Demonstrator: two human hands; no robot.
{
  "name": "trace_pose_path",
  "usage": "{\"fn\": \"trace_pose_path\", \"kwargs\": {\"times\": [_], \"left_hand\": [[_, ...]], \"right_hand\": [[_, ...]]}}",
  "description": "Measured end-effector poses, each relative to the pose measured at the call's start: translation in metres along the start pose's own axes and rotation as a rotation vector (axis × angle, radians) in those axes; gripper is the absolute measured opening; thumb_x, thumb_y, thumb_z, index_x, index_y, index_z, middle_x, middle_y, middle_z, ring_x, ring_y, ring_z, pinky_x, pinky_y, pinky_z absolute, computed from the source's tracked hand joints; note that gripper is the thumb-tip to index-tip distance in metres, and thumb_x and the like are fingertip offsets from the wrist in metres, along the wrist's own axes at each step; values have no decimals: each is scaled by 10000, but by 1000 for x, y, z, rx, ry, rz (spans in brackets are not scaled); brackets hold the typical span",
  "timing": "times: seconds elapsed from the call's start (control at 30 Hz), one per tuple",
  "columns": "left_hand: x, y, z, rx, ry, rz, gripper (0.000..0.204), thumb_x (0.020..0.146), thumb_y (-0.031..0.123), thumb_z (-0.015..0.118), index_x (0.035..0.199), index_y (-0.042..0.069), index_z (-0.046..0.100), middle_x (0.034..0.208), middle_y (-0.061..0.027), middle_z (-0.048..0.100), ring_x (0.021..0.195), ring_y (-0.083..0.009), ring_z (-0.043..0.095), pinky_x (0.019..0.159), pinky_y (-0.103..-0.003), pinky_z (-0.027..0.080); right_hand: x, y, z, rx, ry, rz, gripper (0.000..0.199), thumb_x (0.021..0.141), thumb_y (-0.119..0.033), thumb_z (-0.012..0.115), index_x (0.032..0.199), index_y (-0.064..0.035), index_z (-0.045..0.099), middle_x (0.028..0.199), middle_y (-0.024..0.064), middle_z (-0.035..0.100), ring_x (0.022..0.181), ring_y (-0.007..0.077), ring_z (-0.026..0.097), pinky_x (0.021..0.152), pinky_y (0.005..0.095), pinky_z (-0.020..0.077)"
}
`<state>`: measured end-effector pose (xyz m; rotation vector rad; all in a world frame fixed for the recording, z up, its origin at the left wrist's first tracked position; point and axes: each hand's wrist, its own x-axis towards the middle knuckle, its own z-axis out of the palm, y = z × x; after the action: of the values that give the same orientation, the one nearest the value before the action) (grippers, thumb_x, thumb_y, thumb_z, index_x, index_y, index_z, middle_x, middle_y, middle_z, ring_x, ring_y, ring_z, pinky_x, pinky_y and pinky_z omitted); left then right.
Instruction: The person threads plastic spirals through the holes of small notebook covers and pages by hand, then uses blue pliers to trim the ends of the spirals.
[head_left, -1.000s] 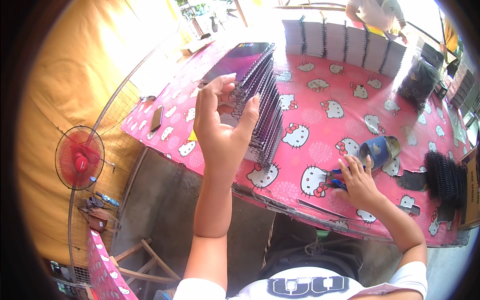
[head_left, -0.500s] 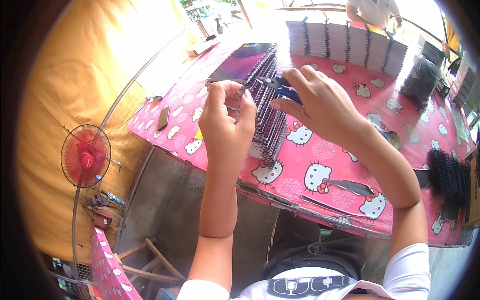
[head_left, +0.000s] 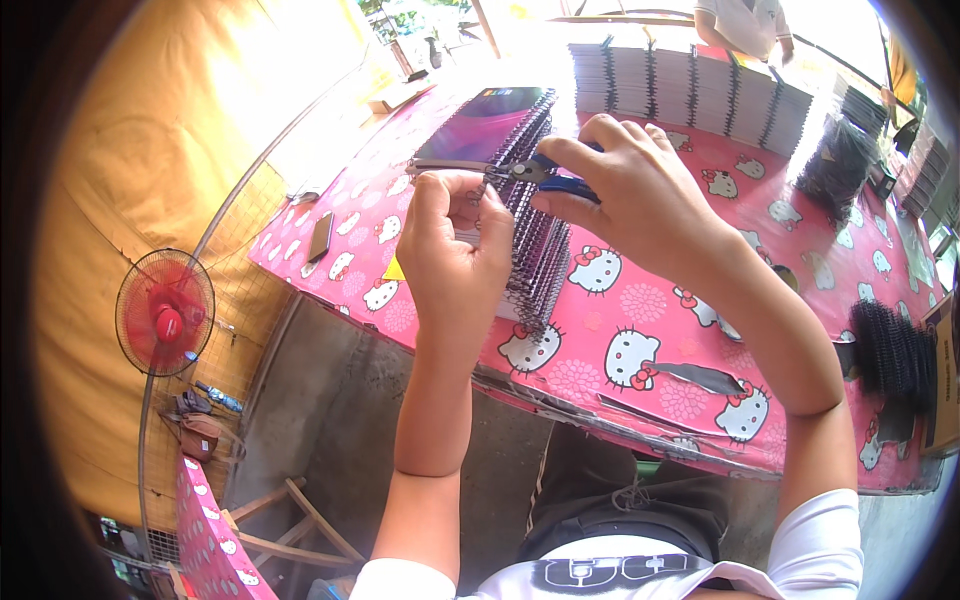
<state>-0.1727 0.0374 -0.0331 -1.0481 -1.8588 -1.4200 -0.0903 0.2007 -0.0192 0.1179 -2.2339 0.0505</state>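
Observation:
A stack of spiral-bound notebooks (head_left: 545,265) lies on the table, its dark coils toward me and a purple cover (head_left: 478,125) on top. My left hand (head_left: 455,235) is closed in a pinch on a spiral coil at the near corner of the top notebook. In my right hand (head_left: 635,190) is a pair of cutting pliers (head_left: 568,186) with blue handles. Their metal jaws are at the coil end, just above my left fingertips. Whether the jaws grip the wire is too small to tell.
A pink cartoon-print cover (head_left: 650,300) spreads over the table. Upright bound stacks (head_left: 690,90) line the far side, near another person (head_left: 745,25). Loose black coils (head_left: 885,350) lie at the right, a phone (head_left: 320,237) at the left. A red fan (head_left: 166,318) stands beyond the left edge.
The pliers have shifted left and slightly down, bringing their jaws closer to my left fingertips. My left hand keeps its pinch in nearly the same place.

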Motion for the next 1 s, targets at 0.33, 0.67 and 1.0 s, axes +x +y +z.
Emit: {"fn": "trace_pose_path", "kwargs": {"times": [0.33, 0.67, 1.0], "left_hand": [[-2, -2, 2, -47, 34, 19, 138, 821, 79, 699, 872, 30, 581, 755, -46, 642, 657, -115, 611, 620, -261, 500], [-6, 1, 1, -90, 81, -97, 175, 834, 66, 716, 840, 26, 546, 728, -47, 645, 645, -85, 625, 606, -234, 516], [-5, 3, 5, -132, 101, -123, 171, 826, 48, 717, 823, 25, 548, 715, -37, 631, 656, -78, 618, 601, -220, 506]], "right_hand": [[7, 3, -6, 35, -195, 147, 536, 804, -516, 691, 707, 5, 615, 674, 149, 632, 611, 294, 645, 571, 416, 522], [-12, 8, 2, 14, -107, 171, 512, 799, -521, 687, 780, -13, 630, 731, 124, 628, 669, 284, 643, 612, 390, 524], [-6, 5, 11, 25, -87, 171, 507, 772, -526, 706, 699, -32, 621, 654, 88, 609, 608, 264, 634, 569, 388, 516]]}}
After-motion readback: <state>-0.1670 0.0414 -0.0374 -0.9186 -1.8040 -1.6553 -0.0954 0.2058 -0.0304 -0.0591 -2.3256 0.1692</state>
